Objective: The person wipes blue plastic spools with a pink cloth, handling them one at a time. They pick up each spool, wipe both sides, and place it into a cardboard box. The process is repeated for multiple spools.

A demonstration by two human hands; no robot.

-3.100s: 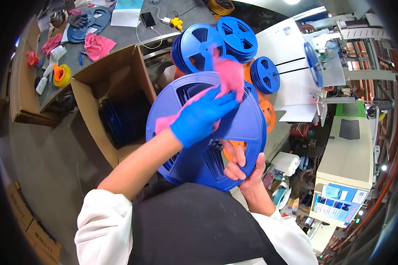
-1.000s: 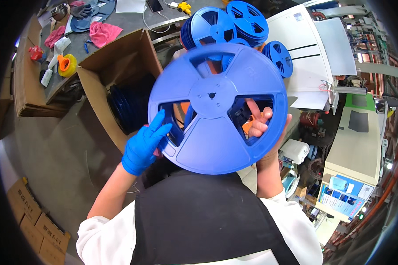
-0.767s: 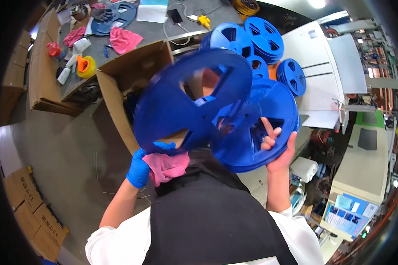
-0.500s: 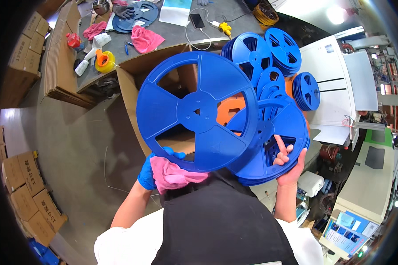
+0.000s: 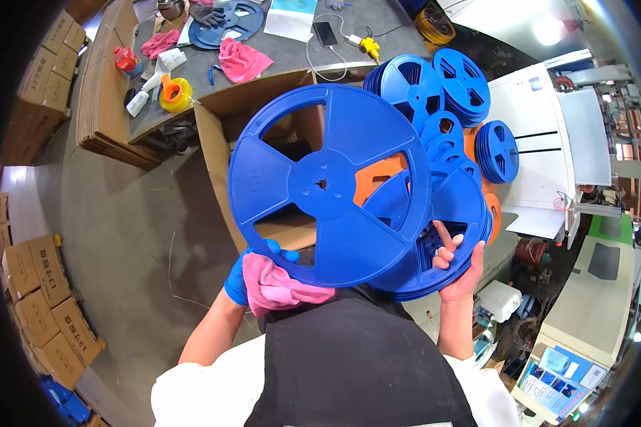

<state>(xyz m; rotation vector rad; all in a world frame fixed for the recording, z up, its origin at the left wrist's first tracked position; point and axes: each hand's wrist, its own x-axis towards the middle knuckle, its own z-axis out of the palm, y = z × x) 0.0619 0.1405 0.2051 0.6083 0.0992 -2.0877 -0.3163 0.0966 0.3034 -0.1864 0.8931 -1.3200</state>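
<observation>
The front blue reel (image 5: 320, 203) hangs before the carton (image 5: 214, 139), overlapping the reel stack (image 5: 459, 196); the left hand (image 5: 236, 281), gloved, has its grip closed on the lower-left rim, pink cloth (image 5: 281, 288) bunched alongside; the right hand (image 5: 461, 276) curls its grip round the stack's edge, fingertips in a window, though its underside is hidden; the one-edge hold could let the front reel twist loose; slack right fingers could let the stack slide.
</observation>
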